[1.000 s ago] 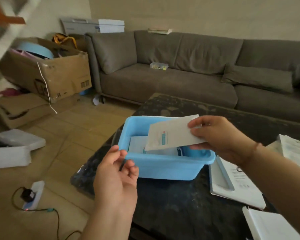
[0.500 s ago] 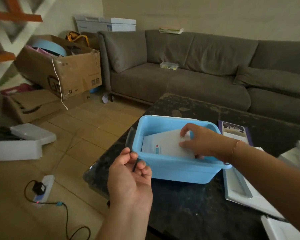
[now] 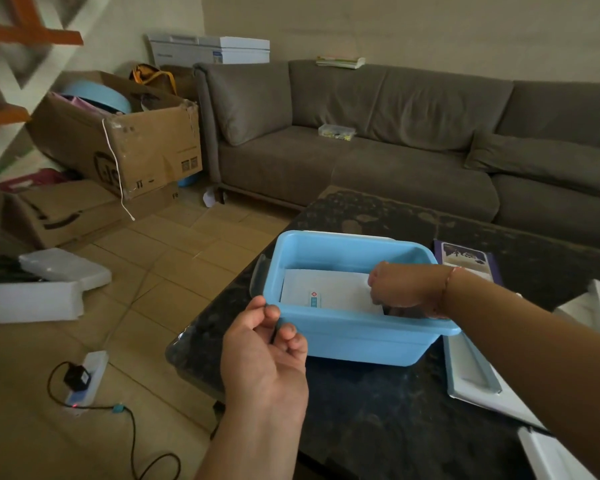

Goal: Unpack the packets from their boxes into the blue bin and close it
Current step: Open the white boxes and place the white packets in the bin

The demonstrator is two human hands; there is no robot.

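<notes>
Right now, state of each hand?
Left hand: open, fingers loosely curled at the near corner of the blue plastic bin, holding nothing.
Right hand: inside the bin on the white paper packet; fingers hidden, cannot tell.

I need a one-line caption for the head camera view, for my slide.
The right hand lowers a white packet into the open blue bin on the dark table; the left hand waits beside it.
</notes>
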